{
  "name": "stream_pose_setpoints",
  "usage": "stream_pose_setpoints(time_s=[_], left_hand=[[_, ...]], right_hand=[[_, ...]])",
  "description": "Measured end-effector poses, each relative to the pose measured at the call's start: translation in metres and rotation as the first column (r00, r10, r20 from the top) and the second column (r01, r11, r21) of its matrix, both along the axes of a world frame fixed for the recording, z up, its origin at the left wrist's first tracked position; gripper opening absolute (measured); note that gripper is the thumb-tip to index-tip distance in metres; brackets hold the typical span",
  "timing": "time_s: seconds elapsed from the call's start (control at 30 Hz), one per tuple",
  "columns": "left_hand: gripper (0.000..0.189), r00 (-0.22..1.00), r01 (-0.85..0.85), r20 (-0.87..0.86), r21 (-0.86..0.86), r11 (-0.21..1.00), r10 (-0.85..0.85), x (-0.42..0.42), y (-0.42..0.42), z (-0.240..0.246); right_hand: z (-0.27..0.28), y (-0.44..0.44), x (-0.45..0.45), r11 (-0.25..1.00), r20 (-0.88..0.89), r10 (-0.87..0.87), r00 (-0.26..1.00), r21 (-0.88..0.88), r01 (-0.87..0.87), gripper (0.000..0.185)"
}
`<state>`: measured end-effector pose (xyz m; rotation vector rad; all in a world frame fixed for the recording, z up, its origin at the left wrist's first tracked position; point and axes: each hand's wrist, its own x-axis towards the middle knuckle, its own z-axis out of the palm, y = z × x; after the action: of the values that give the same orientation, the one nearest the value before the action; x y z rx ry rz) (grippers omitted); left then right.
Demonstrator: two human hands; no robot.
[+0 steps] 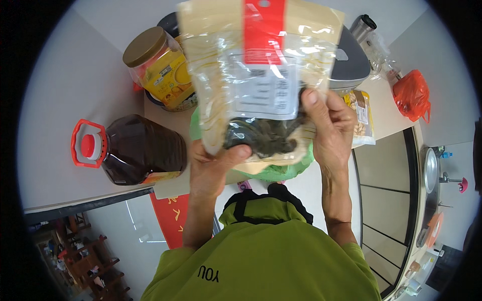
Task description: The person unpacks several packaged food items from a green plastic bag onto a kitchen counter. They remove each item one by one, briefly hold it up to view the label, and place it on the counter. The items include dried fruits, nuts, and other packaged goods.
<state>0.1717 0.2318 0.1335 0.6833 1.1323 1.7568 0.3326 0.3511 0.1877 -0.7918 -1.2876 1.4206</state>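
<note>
Both of my hands hold up a clear-windowed food pouch [211, 82] with a beige top, a red stripe and a white label that bears writing. Dark dried pieces show through its lower window; their exact kind is hard to tell. My left hand [212, 165] grips the lower left corner, thumb on the front. At the right edge, my right hand [333, 128] pinches the pouch between thumb and fingers. Behind and below it lies a green plastic bag [290, 171], partly hidden by the pouch.
On the left stands a large jug of dark liquid [139, 148] with a red handle. Behind it are a brown-lidded jar [147, 49] and a yellow packet [169, 82]. To the right are a grey-lidded appliance [350, 60], a nut packet [362, 116], a red plastic bag [411, 96] and a steel tumbler [363, 28].
</note>
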Motion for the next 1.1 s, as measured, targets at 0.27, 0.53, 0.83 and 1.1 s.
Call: stream_pose_setpoints(time_s=[0.27,0.53,0.83,1.1], left_hand=[[0.036,0.954,-0.301,-0.058,-0.241,0.923,0.296,-0.028,-0.064,-0.059],[0.029,0.935,-0.312,0.005,-0.458,0.832,0.354,-0.011,-0.115,-0.116],[0.024,0.915,-0.312,0.117,-0.405,0.860,0.387,-0.016,-0.108,-0.156],[0.023,0.927,-0.312,0.090,-0.353,0.882,0.364,-0.015,-0.099,-0.173]], right_hand=[[-0.086,0.009,0.012,0.950,0.442,0.312,0.841,-0.118,-0.290,0.027],[-0.145,0.011,0.029,0.888,0.905,-0.235,0.355,0.349,-0.300,0.037],[-0.140,0.028,0.023,0.975,0.932,-0.008,0.363,0.088,-0.202,0.051],[-0.143,0.030,0.015,0.865,0.907,-0.288,0.307,0.384,-0.323,0.056]])
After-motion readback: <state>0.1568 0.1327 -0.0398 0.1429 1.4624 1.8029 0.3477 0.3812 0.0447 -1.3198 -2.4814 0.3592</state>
